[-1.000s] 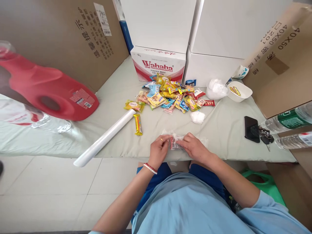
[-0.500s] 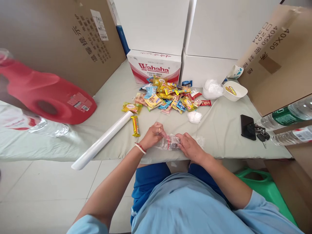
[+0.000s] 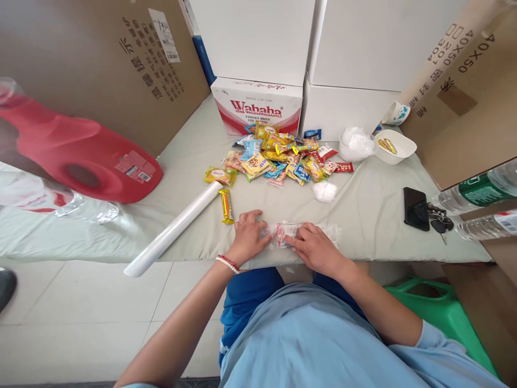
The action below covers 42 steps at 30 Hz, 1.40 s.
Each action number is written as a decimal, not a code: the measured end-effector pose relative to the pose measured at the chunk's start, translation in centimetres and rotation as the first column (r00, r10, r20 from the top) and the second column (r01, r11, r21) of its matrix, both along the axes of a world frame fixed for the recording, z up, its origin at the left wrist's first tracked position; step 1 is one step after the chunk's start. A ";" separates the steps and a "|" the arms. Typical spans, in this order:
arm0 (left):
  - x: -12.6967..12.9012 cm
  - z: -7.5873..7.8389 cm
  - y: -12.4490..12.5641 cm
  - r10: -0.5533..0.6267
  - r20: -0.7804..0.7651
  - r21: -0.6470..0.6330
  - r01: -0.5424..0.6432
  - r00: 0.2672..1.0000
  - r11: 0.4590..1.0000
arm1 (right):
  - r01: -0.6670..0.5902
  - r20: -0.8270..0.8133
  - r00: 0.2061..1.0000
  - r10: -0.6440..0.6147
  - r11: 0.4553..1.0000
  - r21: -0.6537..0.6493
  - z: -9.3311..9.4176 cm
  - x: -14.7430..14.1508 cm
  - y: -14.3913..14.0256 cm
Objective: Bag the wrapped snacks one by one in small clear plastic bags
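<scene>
A small packet with red and white markings (image 3: 281, 233) lies inside clear plastic film (image 3: 333, 233) near the table's front edge. My right hand (image 3: 315, 249) rests on it from the right, its index finger stretched across the packet and the other fingers bent. On the left, my left hand (image 3: 248, 237) lies with its fingers apart, touching the film's left end. A yellow snack stick (image 3: 226, 207) is just beyond the left hand. Farther back spreads a heap of wrapped snacks (image 3: 278, 156), with a crumpled white plastic wad (image 3: 324, 191) before it.
A white roll of film (image 3: 173, 229) crosses the table edge at left, near a red jug (image 3: 89, 151). To the right are a white bowl (image 3: 399, 153), a phone (image 3: 416, 209), keys (image 3: 440, 220) and bottles (image 3: 488, 188). A Wahaba-style printed carton (image 3: 258, 102) stands behind.
My left hand has loosened from a pinch above the film and come down to the left with fingers spread. The right hand's index finger now reaches across the packet. The view has shifted slightly.
</scene>
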State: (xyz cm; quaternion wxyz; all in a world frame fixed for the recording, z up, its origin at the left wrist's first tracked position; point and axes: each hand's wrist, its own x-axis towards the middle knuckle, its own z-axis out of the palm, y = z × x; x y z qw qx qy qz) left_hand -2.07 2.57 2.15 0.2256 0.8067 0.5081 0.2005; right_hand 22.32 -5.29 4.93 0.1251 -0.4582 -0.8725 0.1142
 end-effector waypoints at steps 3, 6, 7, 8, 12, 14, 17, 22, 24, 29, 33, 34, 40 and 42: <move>0.3 1.5 -0.7 -0.006 0.131 -0.059 0.013 0.991 0.998 | 0.022 0.015 1.000 -0.022 1.000 0.001 -0.3 -0.4 0.0; 2.3 2.9 -2.0 0.067 0.279 -0.117 -0.036 0.958 0.992 | 0.049 -0.006 0.999 -0.049 0.999 -0.007 -0.7 -0.8 -0.1; 3.3 3.1 -2.6 0.058 0.304 -0.107 -0.027 0.951 0.994 | 0.057 -0.030 0.998 -0.058 0.998 -0.017 -0.8 -0.8 -0.2; 4.3 3.2 -3.2 0.016 0.320 -0.083 0.012 0.947 0.996 | 0.059 -0.069 0.996 -0.061 0.998 -0.028 -0.9 -0.6 -0.2; 7.2 2.8 -5.5 -0.163 0.099 0.056 0.158 0.982 0.986 | -0.037 -0.340 0.940 -0.016 0.988 -0.150 -0.5 2.2 -0.1; 7.6 2.3 -6.5 -0.184 -0.063 0.127 0.190 0.981 0.973 | 0.097 -0.432 0.883 -0.182 0.973 -0.211 -0.3 4.2 0.0; 7.6 1.5 -7.7 -0.187 -0.189 0.235 0.229 0.964 0.945 | 0.517 -0.336 0.777 -0.532 0.844 -0.141 -0.9 6.3 0.4; 7.7 0.7 -8.6 -0.154 -0.271 0.302 0.236 0.950 0.924 | 0.561 -0.031 0.823 -0.567 0.821 -0.104 -2.2 6.9 -0.2; 7.7 0.7 -8.7 -0.164 -0.303 0.292 0.255 0.939 0.922 | 0.560 -0.045 0.822 -0.567 0.820 -0.117 -1.4 6.8 -0.4; 8.4 0.8 -8.7 -0.195 -0.341 0.226 0.282 0.919 0.932 | 0.513 -0.104 0.829 -0.549 0.821 -0.250 1.9 3.6 1.6; 7.6 0.8 -8.1 -0.239 -0.176 0.192 0.271 0.955 0.943 | 0.378 -0.091 0.901 -0.423 0.872 -0.312 1.8 -1.2 4.3; 6.8 0.8 -7.9 -0.250 -0.081 0.178 0.261 0.965 0.949 | 0.352 -0.090 0.914 -0.396 0.884 -0.308 1.4 -2.1 4.6; 2.5 -0.2 -6.4 0.213 0.378 0.013 -0.236 0.901 0.972 | 0.324 -0.083 0.936 -0.341 0.931 -0.171 -1.1 -3.2 3.3; 3.0 -0.8 -5.9 0.330 0.252 0.023 -0.347 0.910 0.938 | 0.324 -0.116 0.932 -0.344 0.932 -0.165 -1.4 -3.0 2.7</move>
